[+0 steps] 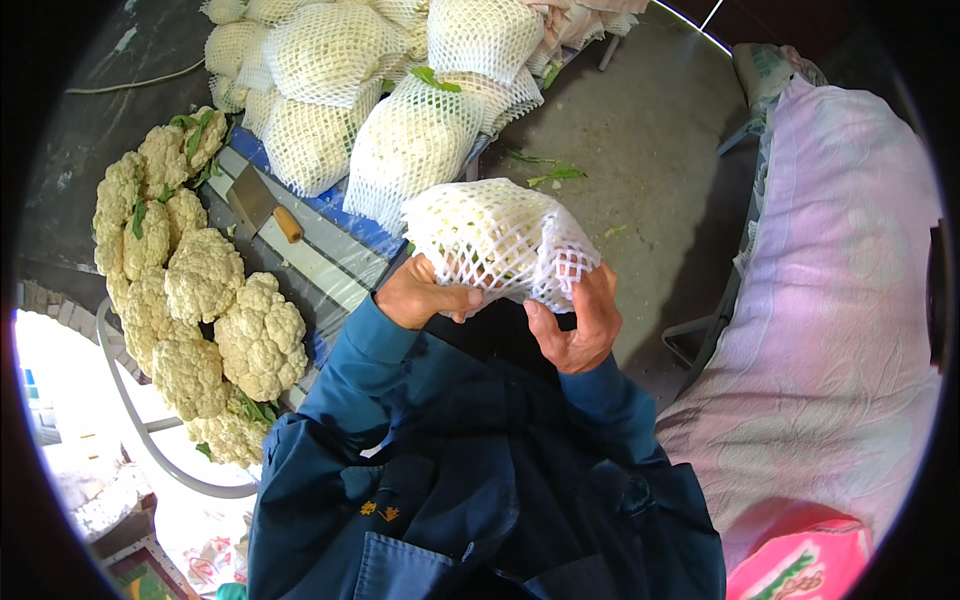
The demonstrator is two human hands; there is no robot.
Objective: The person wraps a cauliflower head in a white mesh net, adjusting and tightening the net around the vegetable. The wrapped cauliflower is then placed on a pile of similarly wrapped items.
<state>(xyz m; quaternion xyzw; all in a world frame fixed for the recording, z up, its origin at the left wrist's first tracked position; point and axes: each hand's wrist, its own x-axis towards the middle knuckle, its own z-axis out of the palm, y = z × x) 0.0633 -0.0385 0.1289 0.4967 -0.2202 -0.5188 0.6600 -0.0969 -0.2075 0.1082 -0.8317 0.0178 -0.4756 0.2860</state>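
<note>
A cauliflower in a white foam net sleeve is held up between my hands, in front of my chest. My left hand grips its left side, thumb over the netting and the other fingers mostly hidden beneath. On the right, my right hand holds the bunched end of the sleeve, with fingers under the mesh and the thumb apart below it. To the left a cleaver with a wooden handle lies on the table. Past it, bare cauliflower heads are heaped along the table's left side.
Several net-sleeved cauliflowers are piled at the far end of the table. Green leaf scraps lie on the concrete floor. A pink patterned blanket covers a long surface at the right. A curved metal tube stands at the left.
</note>
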